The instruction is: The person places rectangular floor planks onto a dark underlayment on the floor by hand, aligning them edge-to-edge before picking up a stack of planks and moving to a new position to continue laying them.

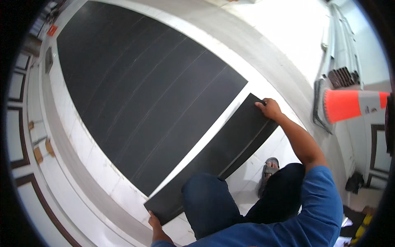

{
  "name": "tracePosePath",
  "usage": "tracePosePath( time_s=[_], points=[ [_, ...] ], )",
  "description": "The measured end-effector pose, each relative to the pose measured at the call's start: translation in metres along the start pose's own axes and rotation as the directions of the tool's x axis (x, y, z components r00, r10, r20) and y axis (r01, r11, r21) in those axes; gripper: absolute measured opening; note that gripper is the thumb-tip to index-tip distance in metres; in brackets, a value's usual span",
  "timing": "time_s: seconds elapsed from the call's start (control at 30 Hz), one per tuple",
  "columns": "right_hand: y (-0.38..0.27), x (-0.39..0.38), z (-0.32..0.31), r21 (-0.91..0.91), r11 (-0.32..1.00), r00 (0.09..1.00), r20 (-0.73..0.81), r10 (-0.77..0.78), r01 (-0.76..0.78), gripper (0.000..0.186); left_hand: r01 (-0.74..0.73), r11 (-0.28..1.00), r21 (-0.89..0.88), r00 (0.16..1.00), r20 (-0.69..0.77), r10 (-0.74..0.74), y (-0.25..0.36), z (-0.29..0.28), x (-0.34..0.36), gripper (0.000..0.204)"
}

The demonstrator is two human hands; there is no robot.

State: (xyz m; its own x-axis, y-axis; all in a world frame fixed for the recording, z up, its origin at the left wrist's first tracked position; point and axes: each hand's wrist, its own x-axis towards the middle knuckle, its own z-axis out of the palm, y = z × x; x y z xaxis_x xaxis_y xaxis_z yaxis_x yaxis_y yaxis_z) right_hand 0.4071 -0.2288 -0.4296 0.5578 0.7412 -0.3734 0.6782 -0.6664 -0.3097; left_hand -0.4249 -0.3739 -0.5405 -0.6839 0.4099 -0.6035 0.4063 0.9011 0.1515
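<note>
A long black strip of sheet material point(230, 140) lies across in front of my knees, a pale line running along its near side. At its near left corner, my left hand point(154, 222) grips the edge, with part of the fingers hidden beneath it. My right hand point(270, 109) is closed on the strip's far right end, thumb on top; a small dark spot by the fingers is too small to make out. Beyond the strip a large black sheet point(140, 90) lies flat, marked with several thin pale lines. A narrow white gap separates the two, tapering toward the left.
White tiles point(119, 197) show around the sheet. At right stands an orange traffic cone point(343, 106) with a grey band, near brown ribbed pieces point(343, 78) and long pale profiles point(339, 37). Dark-framed white panels point(16, 136) line the left. My sandalled foot point(269, 171) is beside the strip.
</note>
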Motion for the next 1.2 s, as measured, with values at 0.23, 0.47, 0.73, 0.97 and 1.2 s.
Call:
tracePosePath(
  time_s=[0.23,0.47,0.73,0.97,1.2],
  points=[
    [0.022,0.008,0.022,0.126,0.99,0.998,0.007,-0.061,0.059,0.049,-0.091,0.994,0.061,0.961,-0.258,0.104,0.025,-0.021,-0.074,0.073],
    [0.083,0.005,0.01,0.154,0.986,0.997,0.043,-0.071,0.063,0.046,-0.269,0.958,0.101,0.877,-0.386,0.287,0.032,-0.017,-0.174,0.063],
    [0.169,-0.026,0.0,0.24,0.97,1.0,-0.01,-0.021,0.023,0.048,-0.334,0.942,0.035,0.848,-0.425,0.316,-0.064,0.06,-0.235,0.049],
    [0.224,-0.066,0.011,0.325,0.936,0.985,-0.145,-0.096,0.139,0.048,-0.326,0.939,-0.107,0.866,-0.432,0.252,-0.111,0.089,-0.288,0.043],
    [0.23,-0.077,0.016,0.25,0.963,0.992,-0.1,-0.08,0.103,0.045,-0.231,0.956,-0.182,0.949,-0.259,0.181,-0.183,0.104,-0.246,0.041]
  ],
)
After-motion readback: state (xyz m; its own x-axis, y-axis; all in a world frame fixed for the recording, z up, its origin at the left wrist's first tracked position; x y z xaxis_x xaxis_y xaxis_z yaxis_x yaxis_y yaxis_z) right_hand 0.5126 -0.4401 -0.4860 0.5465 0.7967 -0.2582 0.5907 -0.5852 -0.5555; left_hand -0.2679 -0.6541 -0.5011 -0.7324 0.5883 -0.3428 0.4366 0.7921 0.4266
